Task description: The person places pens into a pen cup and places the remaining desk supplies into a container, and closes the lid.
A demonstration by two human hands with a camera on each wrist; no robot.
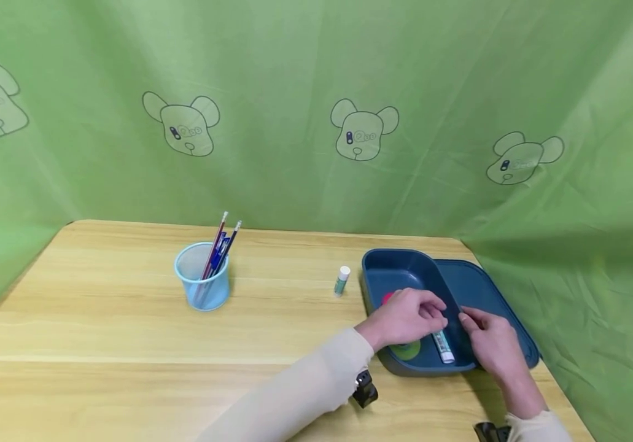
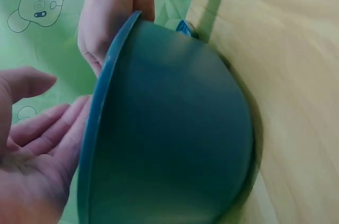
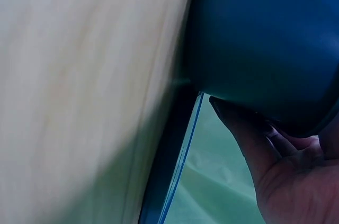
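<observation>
A dark blue plastic box [image 1: 401, 261] stands at the right of the table. Inside lie a white-and-green glue stick [image 1: 444, 348], a green round item [image 1: 406, 350] and a pink-red item [image 1: 387, 298], the last two partly hidden by my left hand [image 1: 407, 316]. That hand hovers over the box with thumb and fingers apart, and the left wrist view shows nothing between them. With my right hand [image 1: 493, 341] I grip the box's right wall, thumb at the rim and fingers down the outside, as the right wrist view [image 3: 296, 166] also shows.
A dark blue lid [image 1: 476, 285] lies to the right of the box, partly under it. Left of the box a second glue stick [image 1: 341, 281] stands upright. Farther left is a light blue pencil cup [image 1: 205, 294] with pencils and a blue item. Green curtain [image 1: 294, 123] borders the table.
</observation>
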